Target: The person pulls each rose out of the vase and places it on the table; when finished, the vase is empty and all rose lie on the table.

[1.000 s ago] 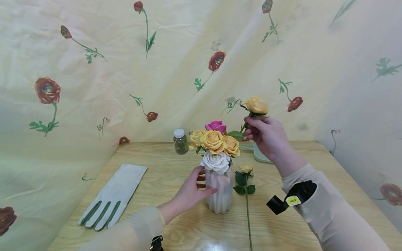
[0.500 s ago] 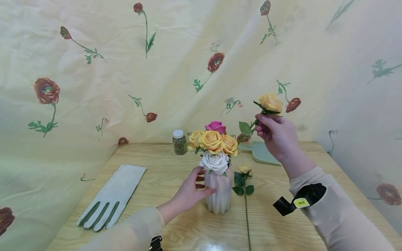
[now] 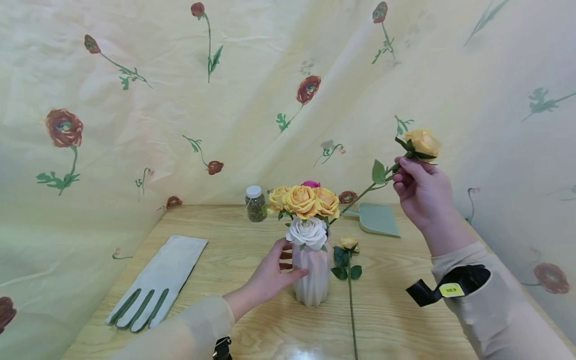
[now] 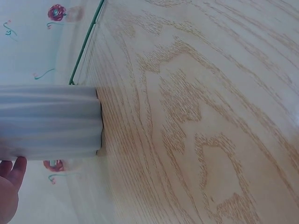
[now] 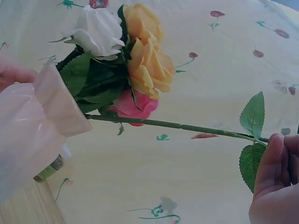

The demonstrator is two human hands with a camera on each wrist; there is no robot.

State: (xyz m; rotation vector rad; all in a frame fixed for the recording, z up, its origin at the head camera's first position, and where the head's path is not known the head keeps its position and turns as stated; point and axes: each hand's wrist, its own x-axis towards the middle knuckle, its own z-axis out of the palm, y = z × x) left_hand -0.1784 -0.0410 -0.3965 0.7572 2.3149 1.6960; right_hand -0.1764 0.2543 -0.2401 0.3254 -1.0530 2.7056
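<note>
My left hand [image 3: 273,272] holds the pale ribbed vase [image 3: 311,277] from its left side, thumb in front. White [image 3: 307,232], yellow [image 3: 301,201] and magenta [image 3: 311,184] roses stand bunched in its mouth. Up to the right, my right hand [image 3: 423,192] pinches a yellow rose [image 3: 423,143] by the stem just under its bloom. That stem [image 5: 180,126] slants down to the vase rim in the right wrist view, its lower end hidden there. Another yellow rose [image 3: 348,244] lies on the table right of the vase, stem toward me.
A grey-white glove [image 3: 166,275] with green between its fingers lies at left on the wooden table [image 3: 234,240]. Behind the vase stands a small white-capped jar [image 3: 256,205]. A pale green dustpan [image 3: 378,220] lies at the back right, below a flower-printed cloth [image 3: 252,90].
My right hand has moved right and slightly up with the yellow rose, drawing more of its stem out of the bunch. The magenta rose sits lower. My left hand stays on the vase.
</note>
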